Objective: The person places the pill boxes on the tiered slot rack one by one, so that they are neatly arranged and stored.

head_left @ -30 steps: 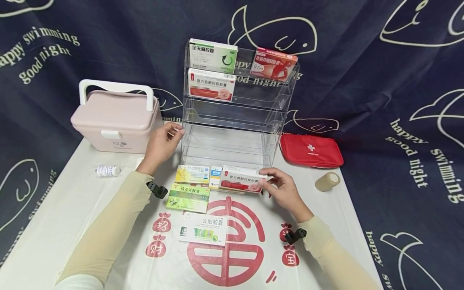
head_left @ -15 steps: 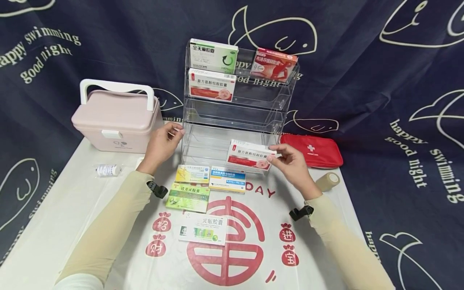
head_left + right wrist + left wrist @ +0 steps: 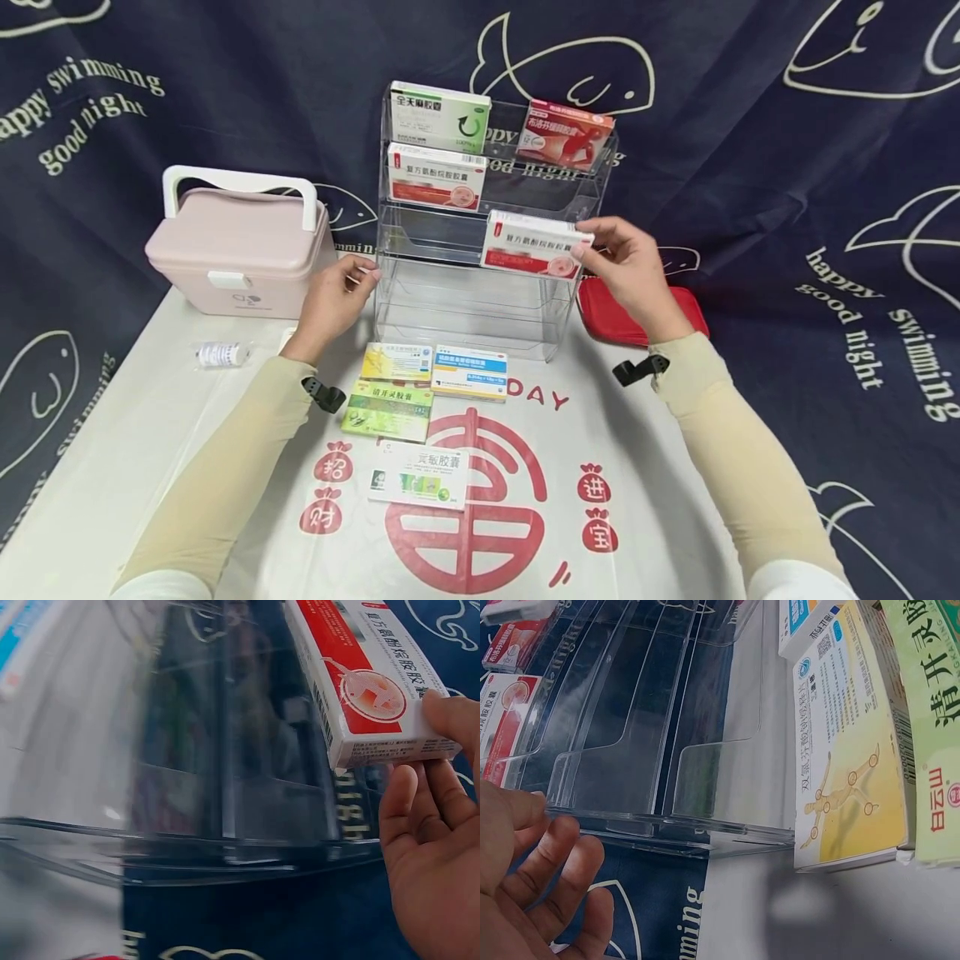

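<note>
My right hand (image 3: pixel 587 248) pinches the end of a red-and-white medicine box (image 3: pixel 534 244) and holds it level before the middle tier of a clear tiered rack (image 3: pixel 480 292). In the right wrist view the box (image 3: pixel 360 682) sits between thumb and fingers (image 3: pixel 431 787), just above a clear shelf lip. My left hand (image 3: pixel 363 271) rests against the rack's left side, its fingers (image 3: pixel 555 855) lying loosely on the clear wall (image 3: pixel 630 750). The upper tiers hold a green-and-white box (image 3: pixel 439 115), a pink-red box (image 3: pixel 564 135) and a red-and-white box (image 3: pixel 437 176).
On the white cloth before the rack lie a yellow box (image 3: pixel 397 363), a blue-and-white box (image 3: pixel 470 372), a green box (image 3: pixel 387 409) and a white-green box (image 3: pixel 420 475). A pink case (image 3: pixel 238 242) stands left, a red first-aid pouch (image 3: pixel 678 312) right, a wrapped roll (image 3: pixel 219 354) far left.
My right hand has lifted the red-and-white box off the table pile and carried it up and back to the rack's middle tier. The left hand has stayed on the rack.
</note>
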`<state>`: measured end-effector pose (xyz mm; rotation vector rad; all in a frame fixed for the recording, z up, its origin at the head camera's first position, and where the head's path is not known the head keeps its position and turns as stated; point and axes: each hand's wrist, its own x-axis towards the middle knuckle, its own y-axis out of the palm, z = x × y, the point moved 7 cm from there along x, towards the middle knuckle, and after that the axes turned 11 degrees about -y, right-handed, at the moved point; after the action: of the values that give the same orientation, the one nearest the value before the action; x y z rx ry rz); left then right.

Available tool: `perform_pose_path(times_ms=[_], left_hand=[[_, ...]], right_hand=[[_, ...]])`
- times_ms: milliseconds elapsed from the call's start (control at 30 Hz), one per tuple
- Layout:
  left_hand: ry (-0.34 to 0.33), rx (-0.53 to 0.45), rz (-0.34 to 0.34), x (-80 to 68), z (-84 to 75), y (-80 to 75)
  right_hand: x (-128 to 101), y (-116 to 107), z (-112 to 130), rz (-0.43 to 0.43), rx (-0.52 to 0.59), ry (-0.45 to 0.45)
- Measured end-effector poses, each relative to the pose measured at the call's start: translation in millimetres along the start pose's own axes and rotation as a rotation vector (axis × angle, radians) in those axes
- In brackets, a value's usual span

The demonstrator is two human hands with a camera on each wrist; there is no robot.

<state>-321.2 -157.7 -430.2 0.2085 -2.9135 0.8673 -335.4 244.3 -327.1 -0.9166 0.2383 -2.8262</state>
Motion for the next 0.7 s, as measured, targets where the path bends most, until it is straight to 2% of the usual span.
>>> perform_pose_path(times_ms=[333, 700], left_hand=[[-0.019, 0.007, 0.010, 0.8, 2.0, 0.8], [-0.004, 0.000, 0.004, 0.6, 1.2, 0.0]], right_hand=[[56, -13, 16, -0.045, -0.056, -0.018], [89, -16, 19, -0.084, -0.108, -0.052]])
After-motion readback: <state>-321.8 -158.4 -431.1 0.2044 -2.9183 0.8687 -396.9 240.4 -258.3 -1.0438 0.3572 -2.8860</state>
